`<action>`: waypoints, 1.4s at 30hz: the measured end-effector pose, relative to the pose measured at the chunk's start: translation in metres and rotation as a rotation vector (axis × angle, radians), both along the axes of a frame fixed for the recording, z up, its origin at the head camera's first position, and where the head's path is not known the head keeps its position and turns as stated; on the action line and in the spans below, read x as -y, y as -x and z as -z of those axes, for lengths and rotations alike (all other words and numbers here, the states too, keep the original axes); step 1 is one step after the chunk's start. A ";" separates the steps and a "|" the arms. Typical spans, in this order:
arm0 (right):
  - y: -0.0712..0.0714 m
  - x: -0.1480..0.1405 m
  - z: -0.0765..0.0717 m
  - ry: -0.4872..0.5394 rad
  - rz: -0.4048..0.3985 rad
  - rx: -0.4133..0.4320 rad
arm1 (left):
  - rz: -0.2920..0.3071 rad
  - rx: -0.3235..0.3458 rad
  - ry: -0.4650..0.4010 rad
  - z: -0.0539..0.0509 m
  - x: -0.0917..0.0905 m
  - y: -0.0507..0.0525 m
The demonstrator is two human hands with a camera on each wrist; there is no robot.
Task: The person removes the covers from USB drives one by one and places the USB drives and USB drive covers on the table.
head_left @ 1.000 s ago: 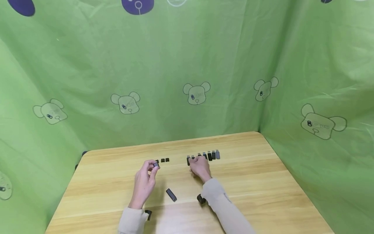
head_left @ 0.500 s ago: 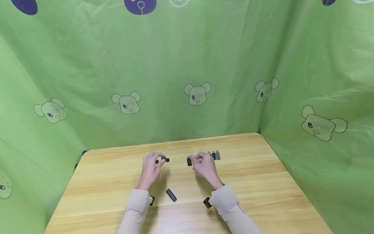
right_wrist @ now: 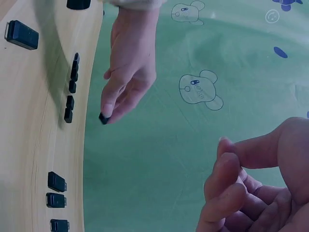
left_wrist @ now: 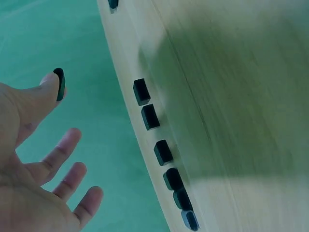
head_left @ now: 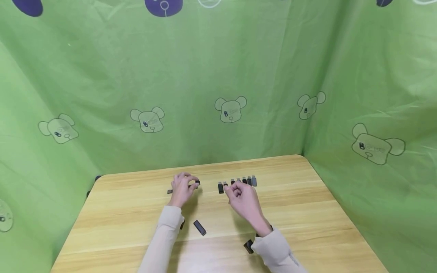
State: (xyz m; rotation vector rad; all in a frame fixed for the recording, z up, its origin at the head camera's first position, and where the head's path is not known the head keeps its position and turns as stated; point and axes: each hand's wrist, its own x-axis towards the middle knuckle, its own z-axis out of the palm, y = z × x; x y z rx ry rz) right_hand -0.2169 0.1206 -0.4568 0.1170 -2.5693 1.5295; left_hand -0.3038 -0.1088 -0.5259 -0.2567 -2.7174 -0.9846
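Note:
My left hand (head_left: 182,189) pinches a small black USB stick cap (left_wrist: 59,84) between thumb and finger, raised above the table's far side. Beneath and beside that hand runs a row of similar dark caps (left_wrist: 163,152), mostly covered by it in the head view. Over to the right, my right hand (head_left: 244,199) hovers just in front of a row of dark USB sticks (head_left: 220,187) whose metal plugs face away. Its thumb and forefinger meet, and the right wrist view (right_wrist: 251,179) reveals nothing between them. One grey stick (head_left: 254,181) ends the row.
Nearer me on the wooden table (head_left: 307,235) lies a longer dark stick-shaped piece (head_left: 200,227), set at a slant. Green curtains (head_left: 191,76) with bear prints hang behind and on both sides. Dark wrist-worn devices (head_left: 249,246) sit at the sleeves.
The left hand has moved right and away along the cap row, holding its cap. The right hand has drawn back slightly toward me and right, uncovering more of the sticks.

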 end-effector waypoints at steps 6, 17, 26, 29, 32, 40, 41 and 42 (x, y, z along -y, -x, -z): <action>-0.013 -0.007 -0.003 0.007 0.021 0.024 | 0.014 0.039 0.024 0.007 -0.007 0.011; -0.030 -0.015 -0.012 0.039 0.045 0.010 | 0.000 0.042 0.146 0.022 -0.012 0.024; -0.040 -0.018 -0.014 0.064 0.044 0.013 | -0.018 0.069 0.250 0.028 -0.013 0.027; -0.041 -0.019 -0.016 0.073 0.047 0.001 | -0.026 0.053 0.292 0.029 -0.014 0.028; -0.042 -0.019 -0.017 0.084 0.045 0.004 | -0.030 0.037 0.332 0.028 -0.014 0.029; -0.043 -0.021 -0.020 0.093 0.047 -0.014 | -0.042 0.040 0.349 0.028 -0.015 0.030; -0.044 -0.022 -0.020 0.094 0.049 -0.015 | -0.044 0.041 0.351 0.028 -0.015 0.029; -0.044 -0.022 -0.020 0.096 0.050 -0.017 | -0.046 0.040 0.345 0.028 -0.015 0.029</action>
